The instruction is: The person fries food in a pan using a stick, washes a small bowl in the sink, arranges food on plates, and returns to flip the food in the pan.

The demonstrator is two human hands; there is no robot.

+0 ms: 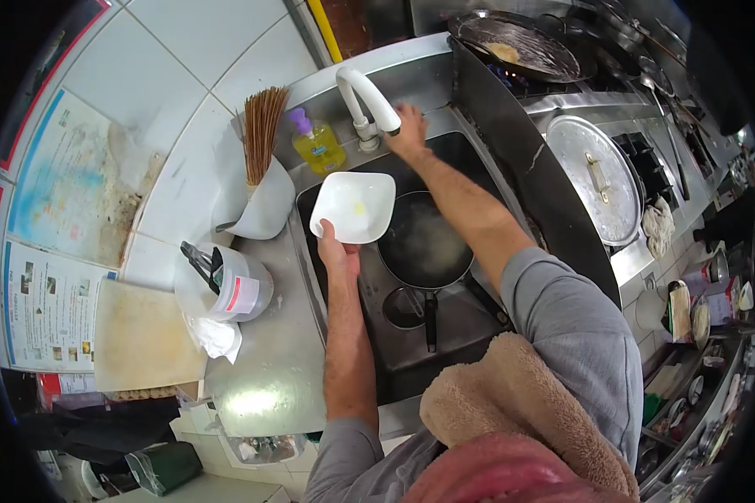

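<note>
seen from above, a person in grey sleeves leans over a metal sink (407,356) at the center of the frame. the left hand (341,251) holds a white square bowl (337,197) over the sink's left edge, its inside turned up to view with a small yellowish patch in it. the thumb presses on the bowl's near rim; the other fingers go under it, mostly hidden, so their spacing cannot be told. the right hand (409,134) reaches to the upper center, right beside the spout end of a white faucet (369,94). its fingers look bent, but whether they touch the faucet or pinch anything cannot be told.

below and to the right of the bowl, a dark pan (428,243) sits in the sink with cloudy liquid in it, its handle toward the bottom of the frame. left of the faucet stands a bottle of yellow soap (320,151) with a purple pump. farther left are a bundle of thin brown sticks (262,134) in a white container (264,201) and, lower, a white bucket (247,289).
</note>
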